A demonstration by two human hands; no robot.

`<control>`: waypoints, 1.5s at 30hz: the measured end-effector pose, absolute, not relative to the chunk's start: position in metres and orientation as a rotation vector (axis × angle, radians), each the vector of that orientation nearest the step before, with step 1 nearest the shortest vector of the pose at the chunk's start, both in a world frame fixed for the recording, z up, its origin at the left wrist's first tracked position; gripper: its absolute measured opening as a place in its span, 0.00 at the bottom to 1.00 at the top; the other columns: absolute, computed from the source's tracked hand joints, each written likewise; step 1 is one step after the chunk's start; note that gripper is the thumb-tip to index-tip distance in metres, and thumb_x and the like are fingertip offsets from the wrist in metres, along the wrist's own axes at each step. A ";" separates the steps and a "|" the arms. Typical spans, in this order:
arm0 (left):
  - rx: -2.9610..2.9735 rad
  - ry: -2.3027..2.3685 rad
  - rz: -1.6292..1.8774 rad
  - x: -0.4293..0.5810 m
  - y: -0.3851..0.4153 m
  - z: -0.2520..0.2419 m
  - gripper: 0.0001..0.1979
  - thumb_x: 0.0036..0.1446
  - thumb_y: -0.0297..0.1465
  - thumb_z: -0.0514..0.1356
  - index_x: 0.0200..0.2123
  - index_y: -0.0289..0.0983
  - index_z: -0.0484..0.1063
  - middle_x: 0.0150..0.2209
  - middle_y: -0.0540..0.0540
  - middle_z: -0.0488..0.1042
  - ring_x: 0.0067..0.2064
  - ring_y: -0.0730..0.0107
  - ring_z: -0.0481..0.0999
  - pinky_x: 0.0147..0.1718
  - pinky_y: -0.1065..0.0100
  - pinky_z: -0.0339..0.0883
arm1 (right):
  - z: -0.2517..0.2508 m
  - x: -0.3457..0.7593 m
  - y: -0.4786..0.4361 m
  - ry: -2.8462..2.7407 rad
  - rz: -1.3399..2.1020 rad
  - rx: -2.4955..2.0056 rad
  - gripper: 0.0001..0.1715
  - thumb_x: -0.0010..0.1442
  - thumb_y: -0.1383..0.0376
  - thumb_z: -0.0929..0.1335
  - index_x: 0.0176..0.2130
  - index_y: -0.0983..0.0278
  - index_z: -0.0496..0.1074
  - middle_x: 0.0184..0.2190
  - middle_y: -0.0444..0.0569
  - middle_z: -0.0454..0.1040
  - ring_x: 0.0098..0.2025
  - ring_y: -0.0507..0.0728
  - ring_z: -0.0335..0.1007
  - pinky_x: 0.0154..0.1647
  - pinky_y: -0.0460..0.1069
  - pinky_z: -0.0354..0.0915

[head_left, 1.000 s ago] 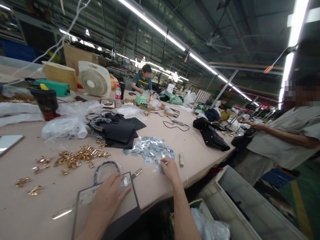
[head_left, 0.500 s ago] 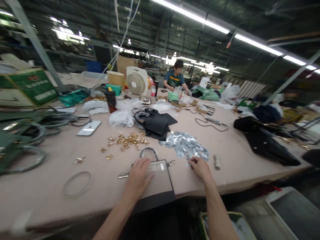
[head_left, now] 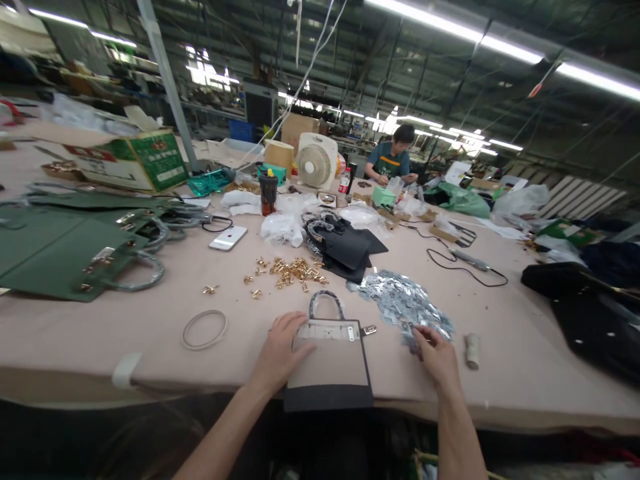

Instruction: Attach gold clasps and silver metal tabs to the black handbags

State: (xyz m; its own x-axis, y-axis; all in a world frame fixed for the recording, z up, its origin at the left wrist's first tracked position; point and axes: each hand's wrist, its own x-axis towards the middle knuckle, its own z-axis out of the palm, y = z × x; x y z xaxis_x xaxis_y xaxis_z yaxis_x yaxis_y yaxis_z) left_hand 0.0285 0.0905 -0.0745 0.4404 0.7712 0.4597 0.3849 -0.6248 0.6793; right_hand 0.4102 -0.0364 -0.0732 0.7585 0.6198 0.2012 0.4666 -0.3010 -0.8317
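Note:
A small handbag panel (head_left: 333,363), beige on its upper face with a black lower band and a wrapped handle, lies flat at the table's front edge. My left hand (head_left: 280,353) rests on its left side, fingers stretched out flat, covering part of it. A metal clasp (head_left: 370,330) sticks out at the panel's upper right corner. To the right, my right hand (head_left: 439,357) pinches a small metal plate (head_left: 411,329) at the near edge of a heap of silvery metal plates (head_left: 400,300).
Gold-coloured fittings (head_left: 296,270) lie beyond the panel, near black bag pieces (head_left: 345,250). A clear ring (head_left: 205,329), a phone (head_left: 229,238) and green bags (head_left: 70,243) are leftward. A small roll (head_left: 472,351) stands at right. Another person (head_left: 390,160) works across the table.
The view has swung left, so everything sits further right. A small plate now shows at my right fingertips beside the heap. My left hand stays on the panel.

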 end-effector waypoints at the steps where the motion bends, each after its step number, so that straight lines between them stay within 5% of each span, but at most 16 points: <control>1: 2.189 0.975 1.048 0.025 0.091 -0.076 0.23 0.59 0.31 0.68 0.57 0.41 0.73 0.59 0.40 0.75 0.61 0.55 0.74 0.63 0.47 0.69 | -0.069 0.402 -0.033 -0.812 0.272 -1.889 0.31 0.52 0.45 0.73 0.43 0.66 0.81 0.33 0.53 0.80 0.30 0.58 0.72 0.30 0.51 0.66; 9: 2.218 0.961 0.969 0.019 0.097 -0.075 0.14 0.63 0.34 0.65 0.52 0.42 0.78 0.57 0.43 0.77 0.58 0.58 0.77 0.60 0.51 0.73 | -0.013 0.258 0.013 -1.088 0.903 -1.464 0.21 0.61 0.49 0.72 0.42 0.63 0.77 0.27 0.44 0.71 0.30 0.54 0.65 0.33 0.48 0.63; 12: 2.282 0.927 1.040 0.019 0.099 -0.081 0.12 0.65 0.34 0.63 0.50 0.41 0.78 0.55 0.42 0.78 0.57 0.56 0.77 0.58 0.51 0.74 | -0.016 0.218 0.029 -1.117 0.986 -1.385 0.23 0.64 0.49 0.70 0.49 0.63 0.75 0.26 0.41 0.69 0.28 0.53 0.65 0.32 0.47 0.63; 16: 2.377 0.919 1.083 0.021 0.098 -0.090 0.10 0.67 0.32 0.61 0.50 0.39 0.77 0.53 0.40 0.79 0.55 0.56 0.78 0.55 0.51 0.76 | -0.032 0.198 0.038 -1.185 0.969 -1.432 0.24 0.66 0.53 0.66 0.55 0.63 0.76 0.26 0.41 0.68 0.28 0.53 0.65 0.31 0.48 0.63; 30: 2.436 1.004 1.025 0.028 0.099 -0.107 0.09 0.70 0.30 0.56 0.51 0.38 0.72 0.54 0.39 0.78 0.55 0.56 0.77 0.54 0.51 0.75 | -0.032 0.185 0.043 -1.402 0.751 -1.670 0.09 0.68 0.59 0.64 0.41 0.58 0.72 0.28 0.43 0.75 0.30 0.56 0.73 0.32 0.48 0.65; 45: 2.411 1.004 1.007 0.027 0.100 -0.105 0.11 0.70 0.29 0.56 0.52 0.37 0.73 0.53 0.40 0.79 0.54 0.56 0.77 0.55 0.52 0.75 | -0.030 0.187 0.045 -1.312 0.899 -1.626 0.08 0.66 0.60 0.66 0.39 0.61 0.73 0.25 0.41 0.76 0.22 0.52 0.71 0.28 0.46 0.66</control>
